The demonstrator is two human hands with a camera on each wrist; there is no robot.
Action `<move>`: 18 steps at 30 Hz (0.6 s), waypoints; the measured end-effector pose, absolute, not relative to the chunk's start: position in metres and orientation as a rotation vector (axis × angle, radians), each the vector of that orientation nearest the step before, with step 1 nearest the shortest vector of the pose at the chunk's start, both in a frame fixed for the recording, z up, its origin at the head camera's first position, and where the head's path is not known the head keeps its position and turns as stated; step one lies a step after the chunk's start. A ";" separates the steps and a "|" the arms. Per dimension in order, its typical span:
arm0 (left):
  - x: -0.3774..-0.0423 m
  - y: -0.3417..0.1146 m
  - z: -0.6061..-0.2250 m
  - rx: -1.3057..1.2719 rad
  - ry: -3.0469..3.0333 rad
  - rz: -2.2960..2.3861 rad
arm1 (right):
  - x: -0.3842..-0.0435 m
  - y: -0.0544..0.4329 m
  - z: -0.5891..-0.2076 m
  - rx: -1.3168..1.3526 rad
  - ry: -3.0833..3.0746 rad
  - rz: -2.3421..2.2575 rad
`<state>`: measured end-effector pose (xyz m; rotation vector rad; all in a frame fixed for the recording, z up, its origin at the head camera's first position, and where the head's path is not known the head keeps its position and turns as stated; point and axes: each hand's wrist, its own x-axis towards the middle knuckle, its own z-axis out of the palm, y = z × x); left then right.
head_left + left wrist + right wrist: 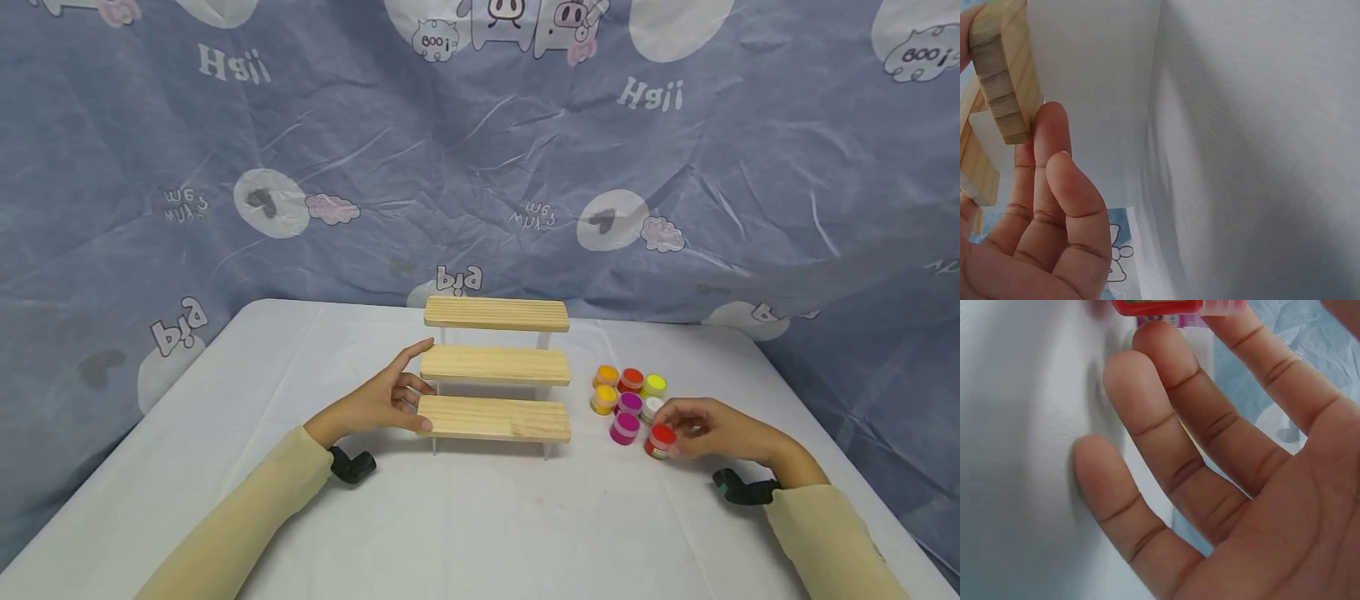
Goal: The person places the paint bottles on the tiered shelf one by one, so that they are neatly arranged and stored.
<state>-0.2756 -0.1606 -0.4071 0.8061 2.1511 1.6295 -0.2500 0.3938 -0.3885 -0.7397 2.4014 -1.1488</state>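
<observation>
A three-tier wooden display stand [495, 418] is in the middle of the table. At its left end, my left hand [378, 402] holds the lowest board, thumb on top and fingers underneath; the left wrist view shows this board's end grain [1007, 94] up close. My right hand [716, 431] pinches a small red-lidded paint jar [662, 442] between thumb and index finger. The other right fingers [1141, 394] are spread loosely below the jar in the right wrist view. Just beyond that hand are two purple jars [625, 428] and a white jar [652, 409].
Further back in the cluster are orange [607, 377], yellow-orange [603, 400], red [632, 381] and yellow-green [654, 386] jars, standing close together right of the stand. A white cloth covers the table [480, 525]. Behind it hangs a blue printed curtain [420, 167].
</observation>
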 end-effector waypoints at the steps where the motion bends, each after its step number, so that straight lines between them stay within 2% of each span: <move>1: -0.275 -0.160 -0.407 0.804 2.148 1.632 | -0.250 0.394 -0.388 -0.744 2.408 -1.150; 18: -0.275 -0.161 -0.407 0.791 2.139 1.632 | -0.239 0.374 -0.367 -0.856 2.631 -1.172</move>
